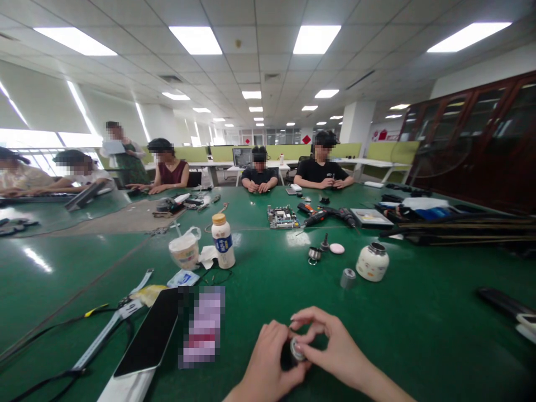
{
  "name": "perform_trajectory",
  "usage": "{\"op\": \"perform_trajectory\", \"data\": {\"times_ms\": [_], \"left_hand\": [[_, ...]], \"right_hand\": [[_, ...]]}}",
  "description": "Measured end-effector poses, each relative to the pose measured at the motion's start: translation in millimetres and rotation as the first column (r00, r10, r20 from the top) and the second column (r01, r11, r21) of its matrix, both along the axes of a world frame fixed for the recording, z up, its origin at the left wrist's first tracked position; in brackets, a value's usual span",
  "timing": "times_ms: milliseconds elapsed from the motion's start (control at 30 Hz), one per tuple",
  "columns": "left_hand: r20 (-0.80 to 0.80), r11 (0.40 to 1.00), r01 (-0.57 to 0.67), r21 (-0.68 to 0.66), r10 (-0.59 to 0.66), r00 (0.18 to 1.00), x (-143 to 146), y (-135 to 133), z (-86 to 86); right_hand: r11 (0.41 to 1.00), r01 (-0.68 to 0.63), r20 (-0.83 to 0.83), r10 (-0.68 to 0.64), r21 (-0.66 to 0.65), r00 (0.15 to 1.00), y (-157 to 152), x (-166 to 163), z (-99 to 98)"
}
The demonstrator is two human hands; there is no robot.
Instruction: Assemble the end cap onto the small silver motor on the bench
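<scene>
left hand (268, 357) and right hand (330, 341) curled nearly closed around small grey round part (296, 348), round face upward, long axis unclear; green counter (427, 335) stretches rightward.

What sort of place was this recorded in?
Probably an open-plan office, with a large green table serving as a workbench: low yellow-green partitions stand beyond it, glass-doored cabinets stand to the right, and a circuit board lies on the table.

The tag (131, 308) on the strap (99, 339) reads 16 or 91 — Chinese characters mark the blue-labelled bottle (223, 243).
</scene>
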State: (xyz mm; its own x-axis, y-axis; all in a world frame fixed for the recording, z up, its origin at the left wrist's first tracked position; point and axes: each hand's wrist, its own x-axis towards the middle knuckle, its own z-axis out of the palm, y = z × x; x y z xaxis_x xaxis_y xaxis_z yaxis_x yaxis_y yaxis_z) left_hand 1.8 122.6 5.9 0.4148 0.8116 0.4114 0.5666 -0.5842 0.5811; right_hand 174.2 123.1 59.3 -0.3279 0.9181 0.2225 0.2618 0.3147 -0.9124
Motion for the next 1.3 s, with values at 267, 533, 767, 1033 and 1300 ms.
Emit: {"op": "perform_trajectory", "data": {"times_ms": [267, 533, 767, 1033, 1300], "left_hand": [[-0.007, 0.995, -0.034, -0.09, 0.033, 0.999, 0.5, -3.7, 11.5], [-0.007, 0.995, -0.022, -0.098, 0.021, 1.0, 0.5, -3.6, 11.1], [-0.004, 0.993, -0.03, -0.115, 0.03, 1.0, 0.5, -2.6, 7.2], [0.017, 0.998, 0.002, -0.058, -0.001, 1.0, -1.1, -0.8, -2.9], [0.03, 0.999, -0.009, -0.05, 0.01, 0.999, -1.0, -0.1, -3.5]], "right_hand": [[0.969, 0.218, -0.044, -0.215, 0.115, 0.976, 35.8, 45.8, -18.7], [0.99, 0.124, 0.109, -0.13, 0.065, 0.985, 37.8, 64.2, -54.2], [0.985, 0.171, -0.042, -0.17, 0.036, 0.985, 19.8, 42.6, -27.0], [0.971, -0.023, 0.133, -0.009, 0.237, 0.991, -12.3, -2.0, -2.4], [0.936, -0.047, 0.184, -0.02, 0.35, 0.983, -7.3, 5.4, -3.0]]}}
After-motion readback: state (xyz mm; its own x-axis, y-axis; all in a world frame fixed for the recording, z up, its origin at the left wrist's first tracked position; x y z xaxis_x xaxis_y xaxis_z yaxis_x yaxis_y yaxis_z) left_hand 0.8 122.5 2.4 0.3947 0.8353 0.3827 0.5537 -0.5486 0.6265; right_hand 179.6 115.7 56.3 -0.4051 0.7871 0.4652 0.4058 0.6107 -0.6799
